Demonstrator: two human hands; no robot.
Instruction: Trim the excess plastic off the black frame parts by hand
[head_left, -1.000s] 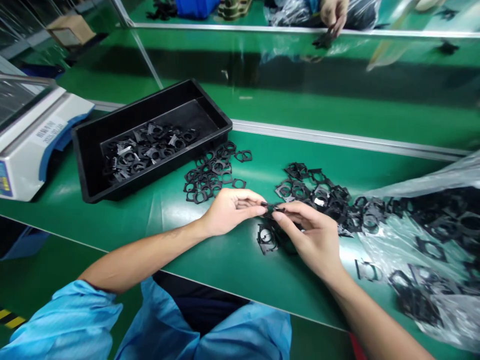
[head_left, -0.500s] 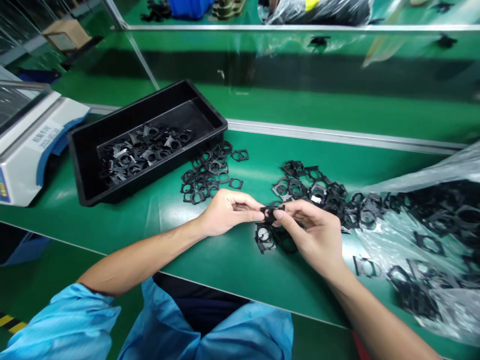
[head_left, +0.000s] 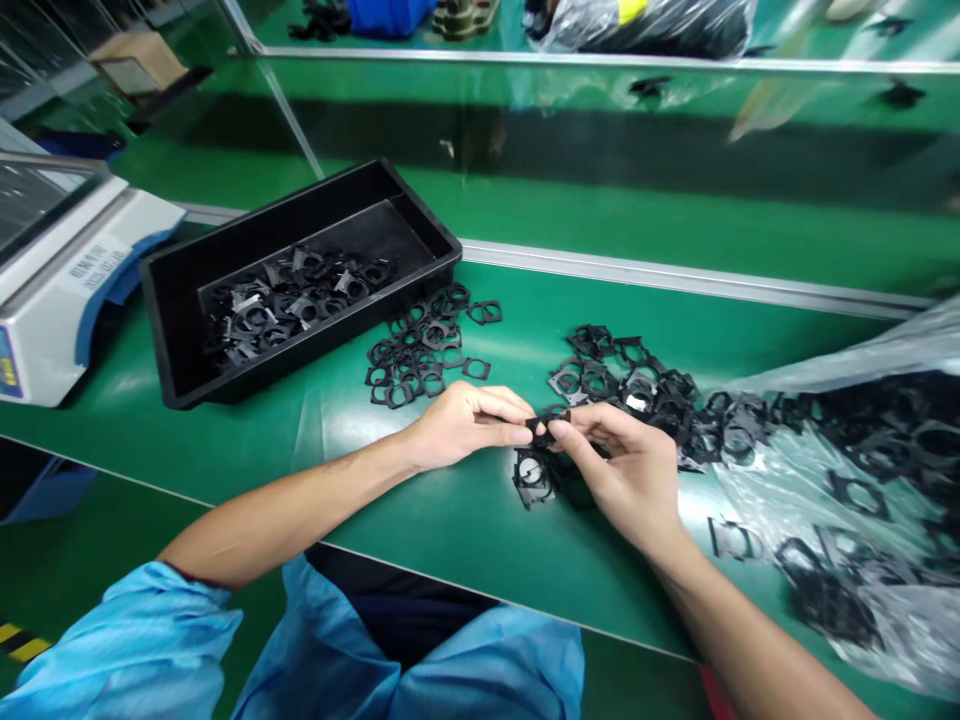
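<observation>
Between my two hands is a small black plastic part (head_left: 541,430), pinched from both sides; its far details are covered by fingers. My left hand (head_left: 466,428) closes thumb and fingers on its left edge. On the right edge, my right hand (head_left: 626,455) grips it the same way. Just below, a few black ring-shaped frames (head_left: 532,480) lie on the green table, partly under my right hand. Beyond my right hand spreads a pile of similar black frames (head_left: 596,378). Past my left hand lies another group of flat black ring frames (head_left: 409,350).
A black tray (head_left: 300,355) holding many black parts stands at the left, beside a white and blue scale (head_left: 71,270). At the right, a clear plastic bag (head_left: 780,480) spills more frames. A metal strip (head_left: 675,276) runs along the table's back edge.
The held black part has turned slightly between my fingers. Both hands stay at almost the same place; the whole view has shifted a little.
</observation>
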